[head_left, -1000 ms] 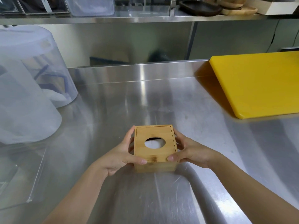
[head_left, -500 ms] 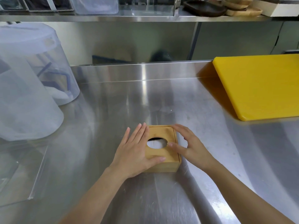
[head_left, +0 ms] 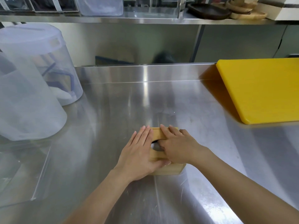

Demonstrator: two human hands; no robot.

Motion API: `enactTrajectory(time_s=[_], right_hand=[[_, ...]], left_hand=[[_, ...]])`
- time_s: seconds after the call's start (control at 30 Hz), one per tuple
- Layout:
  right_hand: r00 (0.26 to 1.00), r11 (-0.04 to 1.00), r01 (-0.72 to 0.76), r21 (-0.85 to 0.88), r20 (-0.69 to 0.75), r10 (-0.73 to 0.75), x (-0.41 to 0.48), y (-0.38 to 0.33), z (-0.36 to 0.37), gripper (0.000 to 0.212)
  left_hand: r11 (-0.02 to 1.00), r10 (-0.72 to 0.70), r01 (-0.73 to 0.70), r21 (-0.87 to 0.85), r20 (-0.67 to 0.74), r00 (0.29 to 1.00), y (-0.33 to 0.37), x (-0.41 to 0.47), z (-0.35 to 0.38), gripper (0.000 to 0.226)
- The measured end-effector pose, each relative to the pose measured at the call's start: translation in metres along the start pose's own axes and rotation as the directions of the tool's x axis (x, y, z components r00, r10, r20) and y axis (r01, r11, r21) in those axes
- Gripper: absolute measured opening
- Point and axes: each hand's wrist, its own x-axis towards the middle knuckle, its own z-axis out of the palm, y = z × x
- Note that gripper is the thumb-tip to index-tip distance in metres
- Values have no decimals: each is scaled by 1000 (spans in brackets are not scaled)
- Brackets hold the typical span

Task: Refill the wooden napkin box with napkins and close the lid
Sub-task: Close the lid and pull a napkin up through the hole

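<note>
The wooden napkin box (head_left: 168, 169) sits on the steel counter, near the front and middle. Its lid (head_left: 157, 135) has a round hole, mostly covered by my hands. My left hand (head_left: 140, 154) lies flat on the left half of the lid, fingers together and stretched forward, thumb along the lid's near edge. My right hand (head_left: 179, 146) lies flat on the right half, fingers reaching to the lid's far edge. Neither hand grips anything. No napkins show apart from a pale patch inside the hole.
A yellow cutting board (head_left: 262, 89) lies at the right. Two large translucent plastic containers (head_left: 29, 88) stand at the left, with a clear acrylic sheet (head_left: 22, 173) in front of them. A steel shelf (head_left: 145, 20) above holds bins and wooden plates.
Both hands left the box's sides and moved onto the top of the lid. The right hand slid left over the hole. The view has shifted slightly.
</note>
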Motion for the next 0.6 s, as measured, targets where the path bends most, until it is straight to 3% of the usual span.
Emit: enactTrajectory(time_s=[0.1,0.17,0.3,0.6], right_hand=[[990,983,21,-182,139,5,9,-5,-11,44],[993,970,-2,-242,114,30,15,-12,-13,45],[996,987,-67,-145,-62,59,16,-17,-10,43],[977,1000,27,10,-211,-24,10,-14,-3,40]], left_hand=[[999,8,-7,-34,14,1000,-1,1,-1,114],[998,9,-9,-60,10,1000,-1,1,-1,113],[994,-4,3,-108,-6,1000,1,0,-2,111],[996,-11,8,-92,-32,999,0,0,2,113]])
